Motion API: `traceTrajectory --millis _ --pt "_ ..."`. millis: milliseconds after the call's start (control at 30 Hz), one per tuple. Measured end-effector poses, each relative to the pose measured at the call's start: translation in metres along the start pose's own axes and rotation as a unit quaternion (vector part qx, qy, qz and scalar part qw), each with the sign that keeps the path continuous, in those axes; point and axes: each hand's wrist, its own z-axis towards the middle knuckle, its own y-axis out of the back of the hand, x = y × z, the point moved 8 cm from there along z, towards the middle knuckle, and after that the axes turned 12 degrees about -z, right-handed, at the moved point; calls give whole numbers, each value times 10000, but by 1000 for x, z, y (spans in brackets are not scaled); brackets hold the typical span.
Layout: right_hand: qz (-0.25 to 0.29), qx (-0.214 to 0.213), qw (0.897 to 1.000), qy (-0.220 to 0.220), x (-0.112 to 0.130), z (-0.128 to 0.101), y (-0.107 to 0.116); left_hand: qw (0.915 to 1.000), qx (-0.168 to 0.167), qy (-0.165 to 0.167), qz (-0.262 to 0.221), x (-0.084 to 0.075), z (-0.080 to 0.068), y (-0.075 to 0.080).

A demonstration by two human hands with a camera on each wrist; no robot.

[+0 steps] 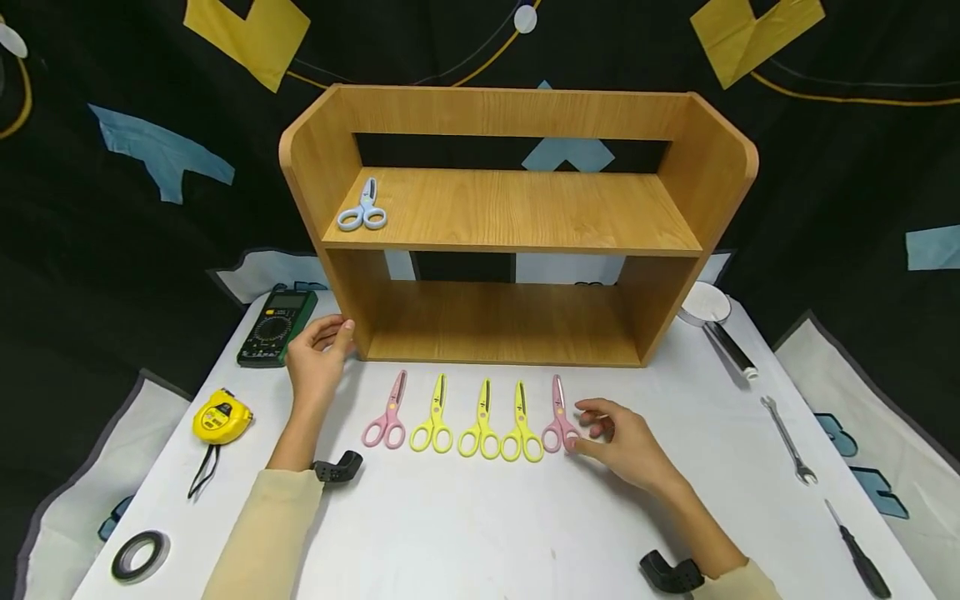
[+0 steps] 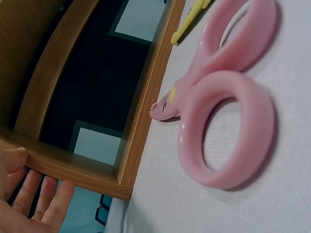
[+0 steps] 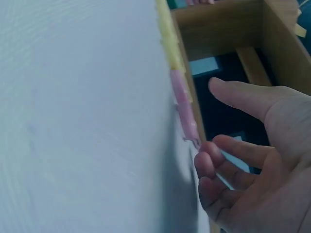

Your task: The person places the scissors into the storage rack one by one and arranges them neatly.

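Five scissors lie in a row on the white table [image 1: 480,533] in front of a wooden shelf [image 1: 517,217]: pink scissors [image 1: 387,412] at the left, three yellow scissors [image 1: 482,421] in the middle, and pink scissors [image 1: 559,417] at the right. Blue scissors [image 1: 362,210] lie on the upper shelf board, at its left. My left hand [image 1: 333,333] rests with straight fingers [image 2: 39,194] against the shelf's lower left corner [image 2: 87,170]. My right hand [image 1: 585,425] lies beside the right pink scissors, its fingertips at the handle ring, fingers [image 3: 228,145] loosely bent and gripping nothing.
A green multimeter [image 1: 276,327], a yellow tape measure [image 1: 221,417] and a black tape roll [image 1: 139,556] lie on the left. A magnifier [image 1: 720,325], a wrench [image 1: 787,439] and a screwdriver [image 1: 858,554] lie on the right. Dark cloth hangs behind.
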Motion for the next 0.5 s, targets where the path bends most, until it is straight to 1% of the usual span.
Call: traceTrajectory --millis 100,233,400,500 --pt "-263 73 9996 15 0 3 -11 10000 19 64 21 1 0 1" --pt "-524 61 9986 11 3 4 -18 10000 39 79 43 2 -1 3" --pt "-667 -50 9977 -53 6 3 -15 10000 52 51 -31 1 -1 2" --pt "-595 -71 9982 -84 6 2 -13 10000 48 15 -73 2 -1 2"
